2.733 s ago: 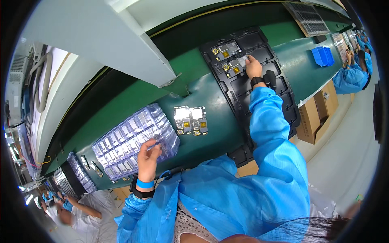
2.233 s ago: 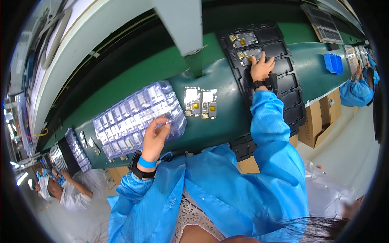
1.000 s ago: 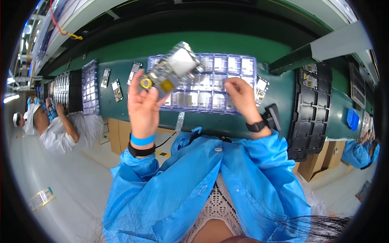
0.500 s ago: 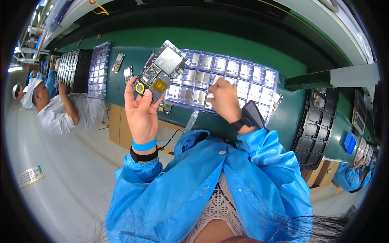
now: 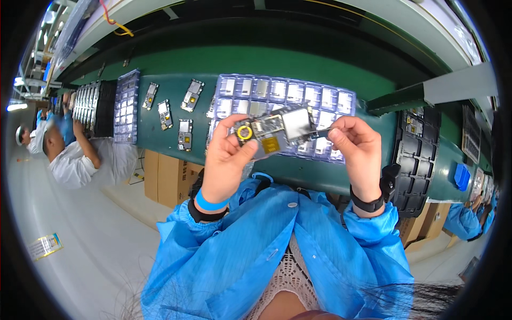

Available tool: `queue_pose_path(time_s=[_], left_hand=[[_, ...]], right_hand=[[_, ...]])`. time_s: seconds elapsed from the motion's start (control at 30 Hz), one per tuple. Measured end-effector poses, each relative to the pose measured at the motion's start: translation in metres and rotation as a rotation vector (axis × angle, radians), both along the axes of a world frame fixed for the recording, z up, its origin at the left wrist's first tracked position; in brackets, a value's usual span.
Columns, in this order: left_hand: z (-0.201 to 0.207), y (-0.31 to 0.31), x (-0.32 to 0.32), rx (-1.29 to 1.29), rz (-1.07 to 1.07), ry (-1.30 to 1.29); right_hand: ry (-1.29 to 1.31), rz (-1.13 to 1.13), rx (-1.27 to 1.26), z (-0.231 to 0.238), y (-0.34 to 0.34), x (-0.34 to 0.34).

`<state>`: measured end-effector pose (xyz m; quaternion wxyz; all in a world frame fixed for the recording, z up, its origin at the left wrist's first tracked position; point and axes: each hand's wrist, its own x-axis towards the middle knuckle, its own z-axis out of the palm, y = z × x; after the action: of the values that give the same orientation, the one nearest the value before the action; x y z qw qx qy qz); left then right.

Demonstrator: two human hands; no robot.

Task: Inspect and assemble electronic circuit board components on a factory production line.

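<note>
above the green belt [image 5: 298, 58], left hand [image 5: 226, 160] and right hand [image 5: 358, 152] grip a circuit board [image 5: 277, 130].

I wear a shiny blue lab coat [image 5: 277, 250] with a white snap button [image 5: 292, 205]. A blue wristband over a black cuff [image 5: 209, 205] circles my left wrist. A black watch strap [image 5: 367, 204] sits on my right.

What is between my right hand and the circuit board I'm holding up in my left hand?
Nothing visible. The left hand grips the circuit board above the clear tray, and the right hand already pinches its right end.
</note>
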<state>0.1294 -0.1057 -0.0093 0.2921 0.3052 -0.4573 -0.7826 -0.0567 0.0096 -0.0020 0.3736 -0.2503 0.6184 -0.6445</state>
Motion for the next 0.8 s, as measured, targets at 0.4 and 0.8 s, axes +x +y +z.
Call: queue_pose_path(time_s=[0.4,0.8], left_hand=[[0.017,0.040,-0.059,0.010,-0.253,-0.001],[0.017,0.050,-0.075,-0.036,-0.311,-0.018]], right_hand=[[-0.013,-0.078,0.051,0.014,0.032,-0.004],[0.026,-0.168,0.064,0.008,0.041,-0.011]])
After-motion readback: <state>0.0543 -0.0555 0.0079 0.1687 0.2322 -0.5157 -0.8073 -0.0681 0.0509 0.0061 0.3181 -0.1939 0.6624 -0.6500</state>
